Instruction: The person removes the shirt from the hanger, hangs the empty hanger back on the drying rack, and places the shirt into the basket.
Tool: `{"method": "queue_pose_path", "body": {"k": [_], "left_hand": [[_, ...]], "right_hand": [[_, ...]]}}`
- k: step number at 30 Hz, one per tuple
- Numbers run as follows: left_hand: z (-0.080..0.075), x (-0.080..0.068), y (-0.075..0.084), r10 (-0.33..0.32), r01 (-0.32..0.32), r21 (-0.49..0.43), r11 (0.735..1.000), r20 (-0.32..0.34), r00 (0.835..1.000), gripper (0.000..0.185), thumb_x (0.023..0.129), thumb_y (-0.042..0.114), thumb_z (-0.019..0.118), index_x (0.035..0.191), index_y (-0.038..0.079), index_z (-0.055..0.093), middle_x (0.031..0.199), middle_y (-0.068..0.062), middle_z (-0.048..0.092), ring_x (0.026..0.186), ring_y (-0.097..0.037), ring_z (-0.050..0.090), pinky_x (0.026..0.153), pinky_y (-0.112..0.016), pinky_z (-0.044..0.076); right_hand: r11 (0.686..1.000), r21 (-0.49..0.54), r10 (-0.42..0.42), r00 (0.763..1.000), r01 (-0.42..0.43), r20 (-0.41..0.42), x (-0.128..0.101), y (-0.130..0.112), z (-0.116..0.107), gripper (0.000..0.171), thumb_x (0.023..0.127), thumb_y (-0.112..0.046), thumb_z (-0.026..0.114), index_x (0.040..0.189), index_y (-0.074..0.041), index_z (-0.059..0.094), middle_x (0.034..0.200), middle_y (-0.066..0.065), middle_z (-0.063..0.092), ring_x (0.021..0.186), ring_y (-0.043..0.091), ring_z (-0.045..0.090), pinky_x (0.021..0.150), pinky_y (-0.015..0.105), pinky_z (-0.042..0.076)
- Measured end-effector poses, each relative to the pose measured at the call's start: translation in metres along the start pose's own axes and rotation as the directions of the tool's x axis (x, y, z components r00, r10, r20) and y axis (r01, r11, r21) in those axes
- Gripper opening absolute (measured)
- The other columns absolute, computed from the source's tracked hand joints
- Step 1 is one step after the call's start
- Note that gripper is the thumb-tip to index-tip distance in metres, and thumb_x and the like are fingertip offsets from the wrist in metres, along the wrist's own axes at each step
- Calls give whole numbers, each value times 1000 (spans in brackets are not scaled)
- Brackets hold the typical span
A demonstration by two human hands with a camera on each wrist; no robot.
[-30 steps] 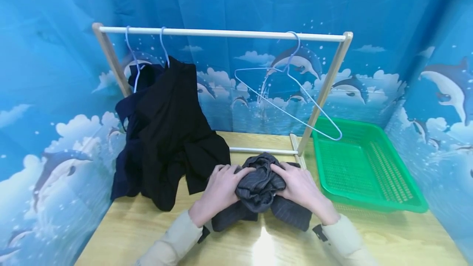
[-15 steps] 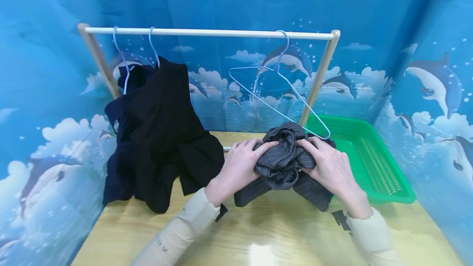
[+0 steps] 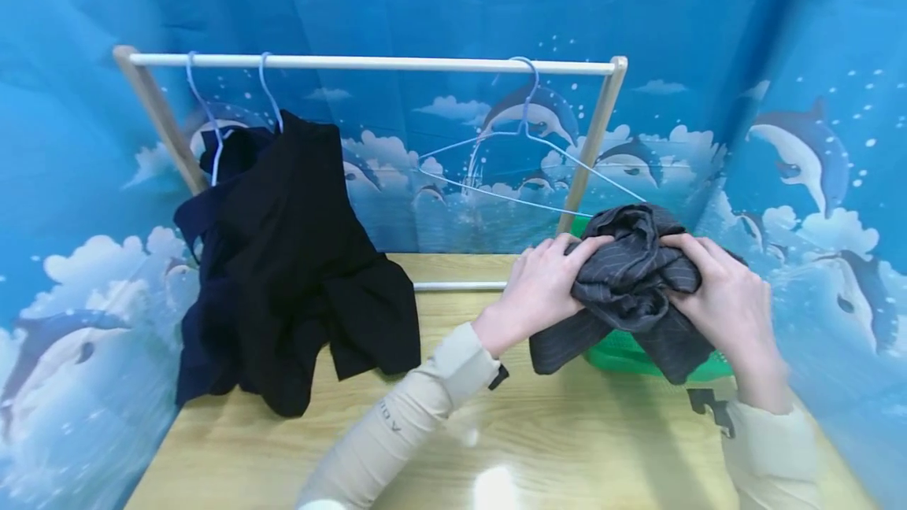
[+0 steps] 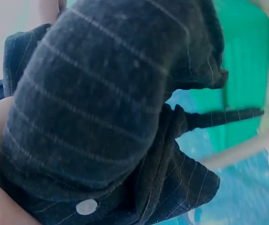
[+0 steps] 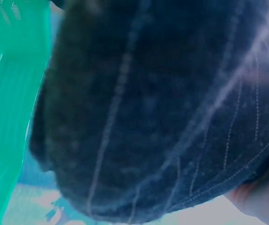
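Pinstriped cloth (image 3: 633,274) sits bunched between my left hand (image 3: 542,290) and right hand (image 3: 726,301), both gripping it, directly above the basket (image 3: 616,355).

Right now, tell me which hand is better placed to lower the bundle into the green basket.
Right hand: it grips the grey striped bundle on the side over the green basket. The left hand holds the table side.

Left hand (image 3: 542,290) and right hand (image 3: 723,301) raised side by side, fingers curled inward, sleeved forearms angled rightward
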State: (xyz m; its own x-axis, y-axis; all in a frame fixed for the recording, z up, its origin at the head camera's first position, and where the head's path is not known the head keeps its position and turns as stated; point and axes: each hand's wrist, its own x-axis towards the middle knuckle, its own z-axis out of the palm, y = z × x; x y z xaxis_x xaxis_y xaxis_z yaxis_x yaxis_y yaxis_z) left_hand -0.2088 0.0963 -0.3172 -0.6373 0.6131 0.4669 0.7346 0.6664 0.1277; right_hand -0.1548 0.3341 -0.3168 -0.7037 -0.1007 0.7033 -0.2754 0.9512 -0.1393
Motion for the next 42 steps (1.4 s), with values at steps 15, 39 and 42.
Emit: {"method": "queue_pose_path", "body": {"k": [15,39,42], "left_hand": [[102,42,40,-17,10,66,998,109,994,84,91,53,70,160,31,27,146,-5,49,125,-20,56,97,-35,50],[113,23,5,-18,40,-75,996,265,964,67,100,64,44,157,29,37,156,-3,42,143,-24,43,113,-53,38],[111,21,6,16,5,-75,997,283,959,61,102,61,42,155,30,42,155,0,44,142,-23,44,113,-53,38]], "right_hand": [[974,-107,209,976,-201,61,-38,91,44,52,86,0,76,134,-11,59,132,26,54,88,57,56,53,65,40],[997,-50,80,818,-63,569,-59,64,70,62,89,-42,76,140,-9,62,145,28,51,119,55,54,80,64,51],[991,-93,130,743,-92,656,-55,66,77,49,93,-38,73,128,-4,70,138,24,60,125,53,51,86,66,48]]}}
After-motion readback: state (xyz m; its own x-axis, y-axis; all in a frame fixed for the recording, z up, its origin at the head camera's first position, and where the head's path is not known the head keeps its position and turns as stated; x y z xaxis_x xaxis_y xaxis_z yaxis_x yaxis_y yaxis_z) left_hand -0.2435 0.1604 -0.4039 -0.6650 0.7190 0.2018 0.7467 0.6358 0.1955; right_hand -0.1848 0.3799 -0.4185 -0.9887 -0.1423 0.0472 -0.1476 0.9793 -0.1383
